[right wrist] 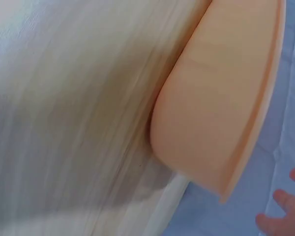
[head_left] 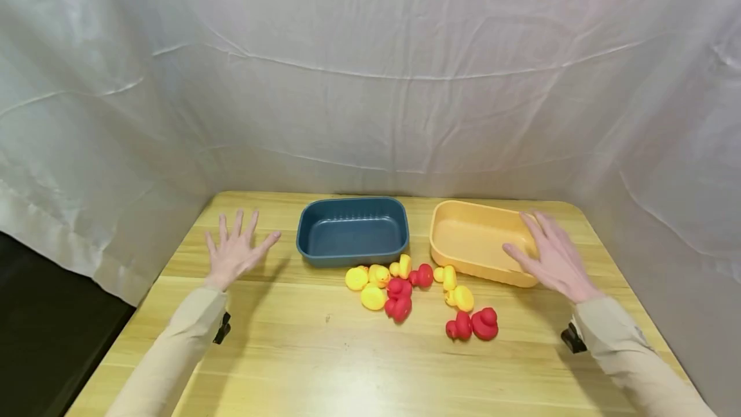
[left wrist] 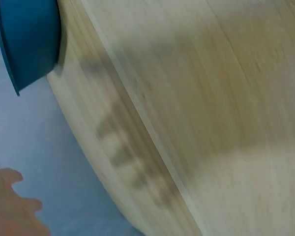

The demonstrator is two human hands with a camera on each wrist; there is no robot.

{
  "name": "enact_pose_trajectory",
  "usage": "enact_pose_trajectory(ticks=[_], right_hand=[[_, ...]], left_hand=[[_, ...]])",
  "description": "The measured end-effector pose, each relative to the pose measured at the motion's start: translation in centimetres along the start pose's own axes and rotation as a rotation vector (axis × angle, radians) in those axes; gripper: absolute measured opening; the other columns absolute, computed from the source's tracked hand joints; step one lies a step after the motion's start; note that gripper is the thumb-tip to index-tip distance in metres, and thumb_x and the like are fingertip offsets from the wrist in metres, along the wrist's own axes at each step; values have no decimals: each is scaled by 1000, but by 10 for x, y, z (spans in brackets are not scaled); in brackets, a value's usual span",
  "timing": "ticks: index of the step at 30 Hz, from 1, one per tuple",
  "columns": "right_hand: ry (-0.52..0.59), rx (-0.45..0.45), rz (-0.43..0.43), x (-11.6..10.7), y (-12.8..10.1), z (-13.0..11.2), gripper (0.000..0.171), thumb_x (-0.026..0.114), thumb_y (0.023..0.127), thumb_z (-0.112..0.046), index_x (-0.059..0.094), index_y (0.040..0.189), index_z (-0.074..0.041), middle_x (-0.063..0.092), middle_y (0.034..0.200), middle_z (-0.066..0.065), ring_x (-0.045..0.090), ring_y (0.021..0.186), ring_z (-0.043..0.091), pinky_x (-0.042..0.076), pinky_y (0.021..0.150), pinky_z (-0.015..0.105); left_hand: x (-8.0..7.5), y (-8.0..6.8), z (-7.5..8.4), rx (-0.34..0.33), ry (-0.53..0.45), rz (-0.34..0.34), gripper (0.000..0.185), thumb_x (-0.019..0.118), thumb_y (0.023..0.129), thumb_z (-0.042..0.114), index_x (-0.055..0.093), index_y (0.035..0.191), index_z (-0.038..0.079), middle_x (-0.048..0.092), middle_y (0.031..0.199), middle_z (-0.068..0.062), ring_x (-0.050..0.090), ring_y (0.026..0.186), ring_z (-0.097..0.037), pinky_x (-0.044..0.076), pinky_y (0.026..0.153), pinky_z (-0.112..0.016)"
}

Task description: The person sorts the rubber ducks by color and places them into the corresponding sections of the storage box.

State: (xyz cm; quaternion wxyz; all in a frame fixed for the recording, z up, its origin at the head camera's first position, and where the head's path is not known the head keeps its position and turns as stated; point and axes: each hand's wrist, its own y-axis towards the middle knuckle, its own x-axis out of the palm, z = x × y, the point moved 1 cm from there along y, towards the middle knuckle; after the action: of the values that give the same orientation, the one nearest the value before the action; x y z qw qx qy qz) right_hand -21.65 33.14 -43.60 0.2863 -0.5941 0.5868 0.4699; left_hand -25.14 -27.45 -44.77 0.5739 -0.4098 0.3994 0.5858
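My left hand (head_left: 234,253) is held over the left part of the table with its fingers spread, holding nothing. To its right stands a dark blue bin (head_left: 353,259), and nothing lies in it. My right hand (head_left: 552,256) has its fingers extended over the right end of an orange-yellow bin (head_left: 463,262), overlapping its rim in the head view. Between and in front of the bins lie small yellow rubber ducks (head_left: 373,296) and red rubber ducks (head_left: 485,324), several of each, some on their sides. In the right wrist view, fingertips (right wrist: 280,216) show beyond the orange-yellow bin's end.
The wooden table (head_left: 324,365) carries everything. Pale fabric sheets (head_left: 370,82) hang behind it and at both sides. A black surface (head_left: 52,327) lies beyond the table's left edge. Each wrist bears a small black device (head_left: 222,328).
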Motion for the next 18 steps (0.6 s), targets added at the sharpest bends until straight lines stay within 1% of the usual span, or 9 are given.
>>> enact_pose_trajectory(ticks=[4,6,8,10,12,13,15,17,18], right_hand=[[108,-33,-64,1,2,-9,85,63,96,-48,21,162,-16,18,166,25,22,147,55,21,108,83],[168,-62,-85,3,2,-15,84,67,94,-43,24,161,-15,22,165,23,23,148,53,22,108,82],[216,-99,-98,6,2,-20,82,71,93,-37,29,159,-13,29,163,24,27,146,52,24,109,80],[263,-130,-98,8,1,-26,79,75,90,-32,36,155,-10,37,158,24,34,143,50,30,110,75],[318,-164,-88,11,-1,-31,74,77,89,-25,42,152,-8,44,153,24,42,139,43,37,119,53],[352,-181,-88,12,-1,-34,73,78,88,-22,44,150,-7,47,151,24,46,137,37,41,119,41],[420,-218,-88,15,-3,-38,69,79,87,-16,48,146,-3,52,146,24,52,132,25,44,112,19],[486,-253,-109,17,-3,-41,64,79,86,-11,51,142,0,56,140,25,56,126,13,40,104,3],[513,-262,-131,18,-4,-43,62,79,86,-10,52,140,1,58,138,25,58,123,8,43,103,5]], left_hand=[[-3,4,-6,52,-32,-17,91,35,96,73,10,163,16,3,168,-23,-12,153,-51,-15,118,-74],[-4,6,-7,87,-72,-28,89,39,98,69,13,163,14,9,168,-24,-8,154,-50,-12,121,-72],[-3,7,-8,110,-116,-48,88,42,98,66,15,162,12,15,167,-24,-1,154,-50,-5,122,-72],[-1,8,-9,127,-181,-78,87,45,99,63,16,162,12,21,166,-23,6,154,-49,3,121,-74],[2,8,-7,141,-237,-100,85,48,99,60,18,162,11,30,162,-24,16,151,-50,13,119,-76],[4,8,-7,147,-271,-110,84,50,99,58,19,161,10,34,160,-24,20,150,-50,18,117,-76],[6,9,-4,168,-338,-128,82,52,100,52,22,160,6,45,153,-25,29,147,-50,24,117,-73],[8,10,-1,189,-399,-142,77,54,102,46,26,158,2,53,145,-26,40,141,-49,31,117,-68],[9,10,1,197,-433,-149,74,55,102,42,28,157,0,56,142,-26,44,139,-48,34,117,-66]])
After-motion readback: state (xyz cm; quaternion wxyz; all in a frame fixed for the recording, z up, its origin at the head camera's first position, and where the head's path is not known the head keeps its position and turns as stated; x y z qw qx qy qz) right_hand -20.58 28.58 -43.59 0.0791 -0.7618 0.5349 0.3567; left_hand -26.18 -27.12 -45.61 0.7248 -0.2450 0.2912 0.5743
